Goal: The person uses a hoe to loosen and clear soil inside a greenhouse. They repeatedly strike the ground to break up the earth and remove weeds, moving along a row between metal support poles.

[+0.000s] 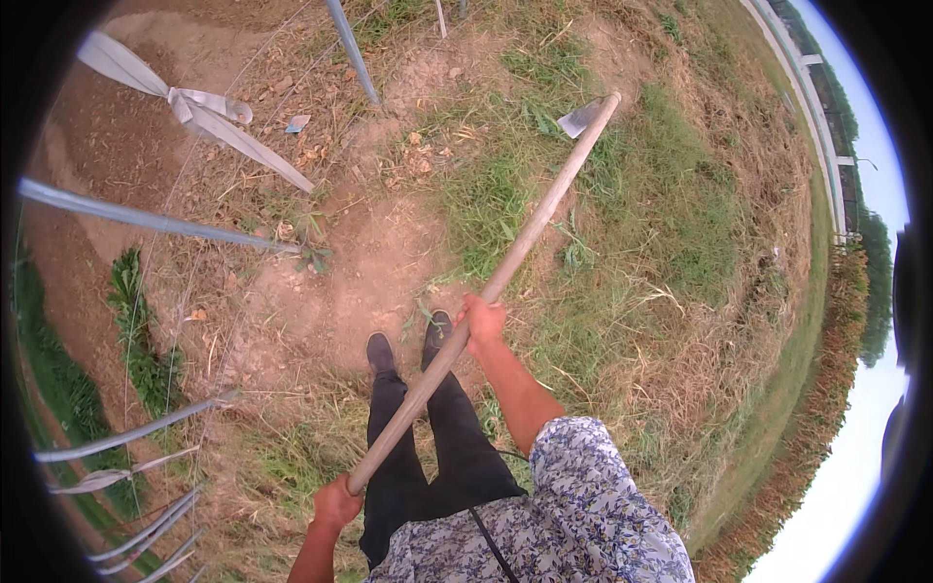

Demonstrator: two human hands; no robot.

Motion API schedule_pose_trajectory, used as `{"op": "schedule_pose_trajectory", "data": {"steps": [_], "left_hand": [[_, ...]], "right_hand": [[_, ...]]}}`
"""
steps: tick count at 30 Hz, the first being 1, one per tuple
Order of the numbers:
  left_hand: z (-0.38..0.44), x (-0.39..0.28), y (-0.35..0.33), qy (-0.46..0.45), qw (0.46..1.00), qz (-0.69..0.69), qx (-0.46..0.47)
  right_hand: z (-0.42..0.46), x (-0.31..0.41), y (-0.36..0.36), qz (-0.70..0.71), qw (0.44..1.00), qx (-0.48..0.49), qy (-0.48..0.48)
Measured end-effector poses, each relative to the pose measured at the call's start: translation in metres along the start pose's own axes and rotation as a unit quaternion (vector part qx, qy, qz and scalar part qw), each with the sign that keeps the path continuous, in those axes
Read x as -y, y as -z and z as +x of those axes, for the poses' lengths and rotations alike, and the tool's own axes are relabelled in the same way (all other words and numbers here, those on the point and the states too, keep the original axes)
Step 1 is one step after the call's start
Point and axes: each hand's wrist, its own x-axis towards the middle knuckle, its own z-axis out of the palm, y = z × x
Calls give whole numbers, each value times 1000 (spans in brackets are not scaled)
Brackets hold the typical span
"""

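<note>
A long-handled hoe slants across the view, its wooden handle (536,222) running from lower left to upper right. Around the handle's butt end, my left hand (337,503) is closed. My right hand (482,322) grips the shaft farther up, just beyond my shoes. At the far end, the metal hoe blade (581,118) is at a patch of green grass (488,208); whether its edge is in the soil cannot be told. Weeds and grass partly surround the blade.
To the left, metal posts (160,221) and thin wires form a fence line, with a knotted pale strip (182,106) tied there. Leafy crop plants (138,335) grow beyond. Dry grass (700,379) covers the right side, where a hedge (802,444) borders the strip.
</note>
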Motion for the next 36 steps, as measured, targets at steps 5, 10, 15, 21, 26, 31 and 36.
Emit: {"op": "schedule_pose_trajectory", "data": {"steps": [5, 10, 15, 21, 26, 31, 36], "left_hand": [[0, -84, 31, -10, 999, -43, 22], [-96, 88, -10, 43, 993, -60, 92], [-221, 245, -16, 52, 994, 93, 16], [-115, 148, 14, 119, 989, 83, -1], [-21, 34, -4, 5, 998, 23, -63], [2, -73, 17, -78, 991, -109, -26], [-40, 42, -23, -32, 990, -133, 36]], "right_hand": [[53, 43, -1, -128, 991, -15, 41], [-65, -131, 8, -85, 996, -13, -26], [-181, -209, 31, -12, 957, 24, -288], [-116, -139, -13, -34, 974, -27, -221], [-15, -42, -9, -41, 997, 6, -71], [49, 49, -20, -161, 985, 7, 62], [18, -93, -14, -261, 958, -76, 89]]}}
